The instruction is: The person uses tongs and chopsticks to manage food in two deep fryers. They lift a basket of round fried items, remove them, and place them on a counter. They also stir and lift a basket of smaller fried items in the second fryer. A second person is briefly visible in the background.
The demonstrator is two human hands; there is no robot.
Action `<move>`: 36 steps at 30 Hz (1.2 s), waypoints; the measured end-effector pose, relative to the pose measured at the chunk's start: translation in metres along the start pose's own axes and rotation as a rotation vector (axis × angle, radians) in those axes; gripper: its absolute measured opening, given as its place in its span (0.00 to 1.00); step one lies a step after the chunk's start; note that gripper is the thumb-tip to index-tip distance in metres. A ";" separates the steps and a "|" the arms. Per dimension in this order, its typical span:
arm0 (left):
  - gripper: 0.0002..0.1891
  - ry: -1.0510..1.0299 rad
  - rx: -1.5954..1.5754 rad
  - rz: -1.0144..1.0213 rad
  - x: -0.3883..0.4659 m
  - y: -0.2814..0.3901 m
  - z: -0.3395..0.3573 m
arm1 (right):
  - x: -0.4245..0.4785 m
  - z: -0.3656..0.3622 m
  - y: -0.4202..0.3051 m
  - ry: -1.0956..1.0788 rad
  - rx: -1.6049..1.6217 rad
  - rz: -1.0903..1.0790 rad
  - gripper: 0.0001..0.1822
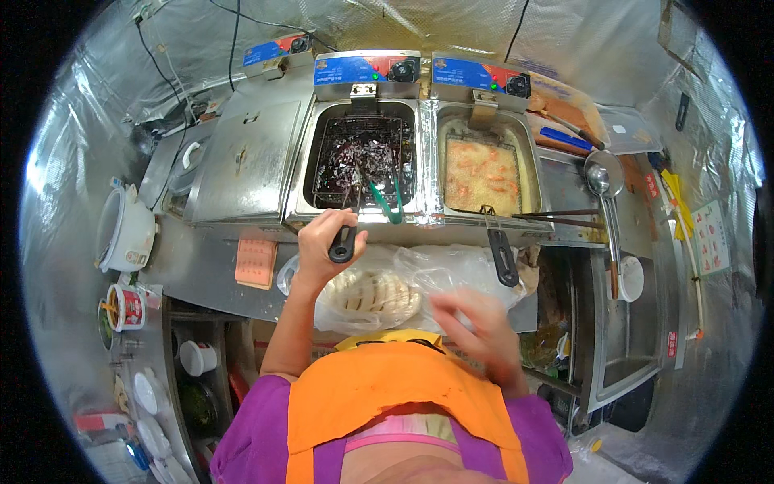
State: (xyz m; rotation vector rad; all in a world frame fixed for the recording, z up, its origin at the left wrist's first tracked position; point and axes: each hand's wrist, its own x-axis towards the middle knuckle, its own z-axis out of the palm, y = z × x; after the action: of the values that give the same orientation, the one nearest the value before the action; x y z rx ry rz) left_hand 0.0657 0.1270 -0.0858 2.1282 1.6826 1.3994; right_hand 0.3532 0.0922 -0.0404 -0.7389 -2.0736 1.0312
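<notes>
My left hand point(320, 242) is closed around the black handle point(343, 247) of a wire fry basket point(392, 124), which sits in the middle deep fryer point(307, 157). Dark, glossy oil bubbles there and hides the basket's contents. Green-edged tongs point(394, 213) rest with their tips down in it. My right hand point(474, 320), blurred, is over the front of the counter beside a clear plastic bag point(375, 296) of pale, sliced-looking food. Nothing shows in its loosely parted fingers. In the right fryer point(532, 157), orange-brown pieces point(484, 172) fry under foam, the second basket's black handle point(503, 257) pointing towards me.
A metal lid point(242, 163) covers the left fryer. Long chopsticks point(562, 219) and a ladle point(598, 181) lie at the right. A tray of reddish-brown powder point(562, 112) stands behind them. Pink paper slips point(256, 261) and a white rice cooker point(130, 230) are at left.
</notes>
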 end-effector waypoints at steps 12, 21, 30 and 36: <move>0.28 0.000 -0.030 -0.066 -0.010 -0.012 -0.016 | 0.176 0.098 0.094 -0.044 -1.073 0.022 0.21; 0.33 -0.286 -1.860 -0.948 -0.018 -0.020 -0.036 | 0.212 0.080 0.106 -0.112 -1.039 0.365 0.21; 0.17 -0.160 -2.120 -1.257 -0.033 -0.048 -0.011 | 0.109 0.049 0.052 0.060 -0.803 0.321 0.17; 0.21 -0.213 -1.652 -1.127 -0.048 -0.023 -0.009 | 0.068 0.026 0.027 0.268 -0.669 0.270 0.19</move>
State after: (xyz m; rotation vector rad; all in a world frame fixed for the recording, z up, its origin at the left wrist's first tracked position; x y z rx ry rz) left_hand 0.0447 0.0929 -0.1221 0.2658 0.6565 1.1786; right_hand 0.2971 0.1450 -0.0519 -1.4337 -2.1113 0.3116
